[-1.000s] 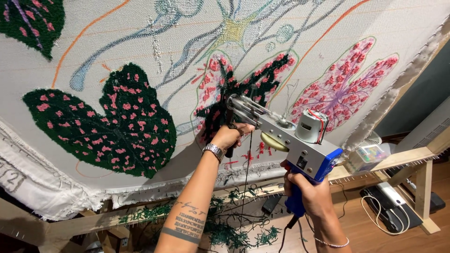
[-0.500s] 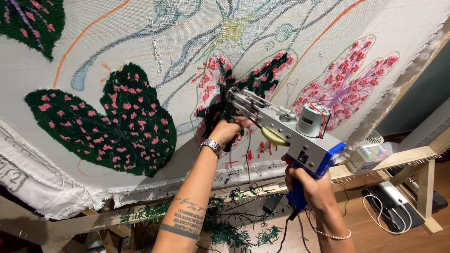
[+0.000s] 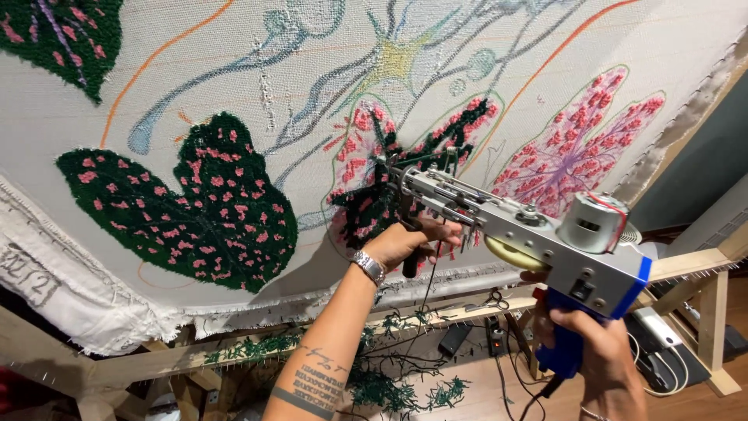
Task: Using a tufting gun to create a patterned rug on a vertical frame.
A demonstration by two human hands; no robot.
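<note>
Upward since earlier, the grey metal tufting gun meets white cloth; left hand fingers wrap its front handle, right hand fingers clench the blue grip.

- Left hand: arm raised, forearm tattooed, a watch at the wrist, fingers curled shut around a front handle.
- Right hand: lower right, fist closed on a rear grip, bracelet at wrist.

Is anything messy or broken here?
Nothing looks broken. The messy bit is the floor under the wooden frame: loose green yarn scraps lie scattered there among cables. The cloth's bottom edge is frayed. The left hand and right hand hold the tufting gun against the cloth.
</note>
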